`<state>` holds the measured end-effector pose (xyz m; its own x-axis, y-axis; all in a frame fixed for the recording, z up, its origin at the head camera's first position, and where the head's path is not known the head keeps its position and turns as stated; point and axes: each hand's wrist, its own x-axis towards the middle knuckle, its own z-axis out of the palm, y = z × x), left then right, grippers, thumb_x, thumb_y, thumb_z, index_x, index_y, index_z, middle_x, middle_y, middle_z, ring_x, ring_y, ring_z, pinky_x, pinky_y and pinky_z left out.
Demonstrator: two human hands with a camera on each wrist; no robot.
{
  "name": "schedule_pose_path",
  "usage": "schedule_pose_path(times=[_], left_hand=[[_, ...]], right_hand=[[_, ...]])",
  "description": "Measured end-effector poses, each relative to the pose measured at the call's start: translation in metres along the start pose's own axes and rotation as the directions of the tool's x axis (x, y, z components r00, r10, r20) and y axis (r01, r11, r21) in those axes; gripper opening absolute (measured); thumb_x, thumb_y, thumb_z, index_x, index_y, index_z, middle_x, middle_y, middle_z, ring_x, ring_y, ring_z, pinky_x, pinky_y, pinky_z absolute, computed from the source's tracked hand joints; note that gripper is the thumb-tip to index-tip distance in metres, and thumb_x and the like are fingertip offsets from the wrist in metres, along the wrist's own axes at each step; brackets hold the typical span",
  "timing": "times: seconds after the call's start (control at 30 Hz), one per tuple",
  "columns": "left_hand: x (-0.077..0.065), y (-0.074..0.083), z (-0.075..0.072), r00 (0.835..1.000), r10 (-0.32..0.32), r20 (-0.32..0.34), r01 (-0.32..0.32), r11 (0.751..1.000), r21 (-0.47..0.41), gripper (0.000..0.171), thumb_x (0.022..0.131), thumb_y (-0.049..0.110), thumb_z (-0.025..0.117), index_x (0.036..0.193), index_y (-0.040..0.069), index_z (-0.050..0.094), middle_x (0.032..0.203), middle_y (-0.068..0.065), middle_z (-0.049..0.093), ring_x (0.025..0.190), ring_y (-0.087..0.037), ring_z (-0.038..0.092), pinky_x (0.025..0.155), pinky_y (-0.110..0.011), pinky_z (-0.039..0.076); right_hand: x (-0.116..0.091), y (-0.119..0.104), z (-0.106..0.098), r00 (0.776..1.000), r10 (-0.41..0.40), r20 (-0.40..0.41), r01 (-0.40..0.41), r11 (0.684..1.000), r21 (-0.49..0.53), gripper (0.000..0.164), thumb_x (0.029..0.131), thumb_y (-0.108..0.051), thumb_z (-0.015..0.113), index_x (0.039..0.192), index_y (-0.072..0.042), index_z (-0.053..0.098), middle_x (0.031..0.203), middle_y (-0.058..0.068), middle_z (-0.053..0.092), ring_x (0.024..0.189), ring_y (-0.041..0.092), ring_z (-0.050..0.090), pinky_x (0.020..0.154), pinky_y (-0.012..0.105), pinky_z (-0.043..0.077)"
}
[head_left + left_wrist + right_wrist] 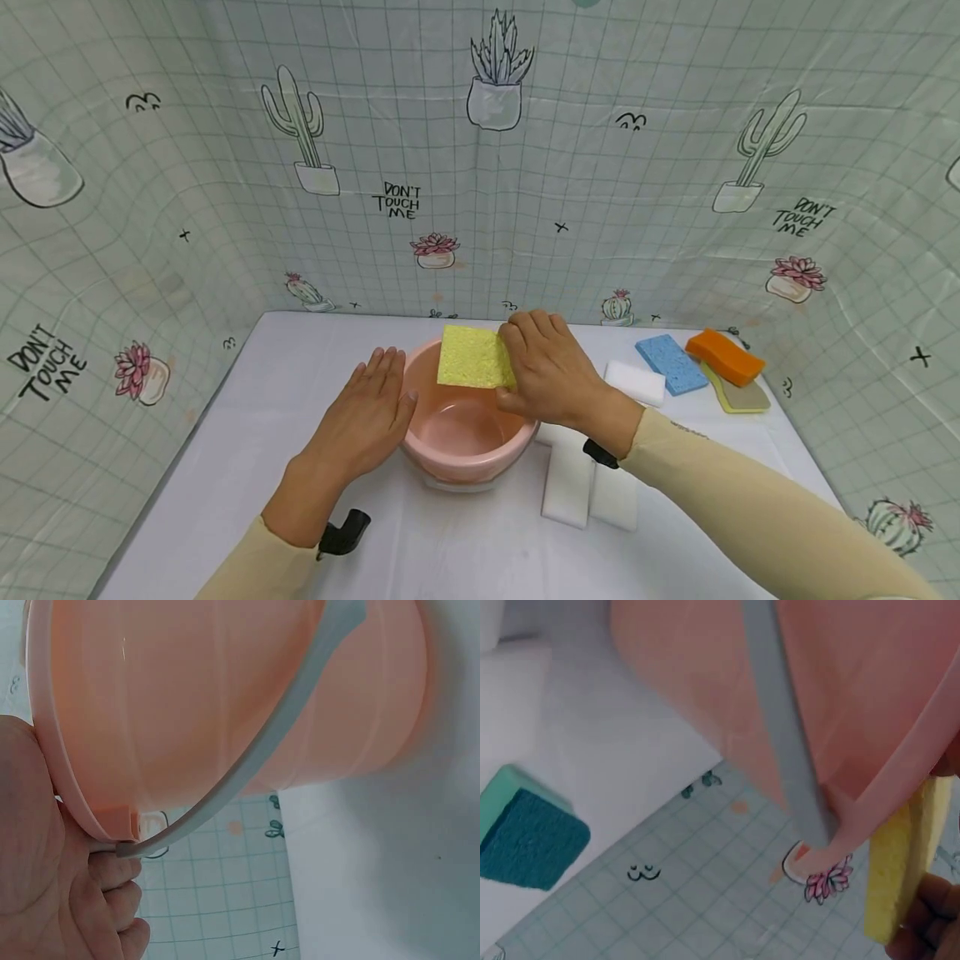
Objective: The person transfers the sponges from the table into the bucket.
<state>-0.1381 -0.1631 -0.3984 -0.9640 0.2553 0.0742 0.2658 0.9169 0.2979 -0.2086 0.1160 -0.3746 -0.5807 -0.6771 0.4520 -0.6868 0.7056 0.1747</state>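
Note:
A pink bucket [465, 454] with a grey handle [259, 746] stands upright on the table. My right hand [551, 371] grips a yellow sponge [474, 357] by its right end, holding it over the bucket's opening. In the right wrist view the yellow sponge [900, 862] is seen edge-on beside the rim, with fingers curled at it. My left hand [367, 412] lies flat against the bucket's left side, fingers straight. The left wrist view shows that hand [45, 855] at the rim, by the handle's joint.
Right of the bucket lie several white sponge blocks [567, 487]. At the back right are a blue sponge [671, 364], an orange sponge [725, 357] and a yellow-edged scouring sponge [738, 393]. A green scouring sponge [536, 836] shows in the right wrist view. Patterned cloth [480, 183] surrounds the white table [240, 433].

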Motion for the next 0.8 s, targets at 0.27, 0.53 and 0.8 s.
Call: schedule_pose_path(times=[0.27,0.53,0.8], left_hand=[[0.001,0.001,0.000,1.000,-0.014,0.015,0.014,1.000,0.013,0.066,0.113,0.033,0.036,0.164,-0.008,0.025,0.172,-0.025,0.026,0.162,-0.040,0.017,0.132,-0.055,0.018],[0.001,0.001,0.001,0.999,-0.032,0.030,0.032,0.999,0.003,0.066,0.114,0.035,0.034,0.165,-0.006,0.024,0.172,-0.023,0.025,0.163,-0.039,0.017,0.133,-0.054,0.017],[0.000,0.000,0.001,1.000,-0.024,0.018,0.024,1.000,-0.001,0.066,0.113,0.034,0.036,0.164,-0.007,0.024,0.172,-0.024,0.026,0.163,-0.039,0.018,0.132,-0.055,0.018]], right_hand=[[0.009,-0.011,0.006,0.976,-0.067,0.209,0.058,0.997,0.052,0.058,0.079,-0.052,0.075,0.114,-0.008,0.059,0.109,0.006,0.057,0.099,0.025,0.048,0.083,0.038,0.042],[0.017,-0.019,0.010,0.931,-0.090,0.355,0.063,0.994,0.085,0.061,0.081,-0.054,0.079,0.116,-0.009,0.059,0.106,0.005,0.057,0.097,0.024,0.048,0.084,0.038,0.040],[0.022,-0.022,0.009,0.888,-0.088,0.451,0.063,0.996,0.069,0.070,0.086,-0.060,0.075,0.127,-0.006,0.059,0.121,0.009,0.061,0.106,0.025,0.051,0.088,0.040,0.041]])
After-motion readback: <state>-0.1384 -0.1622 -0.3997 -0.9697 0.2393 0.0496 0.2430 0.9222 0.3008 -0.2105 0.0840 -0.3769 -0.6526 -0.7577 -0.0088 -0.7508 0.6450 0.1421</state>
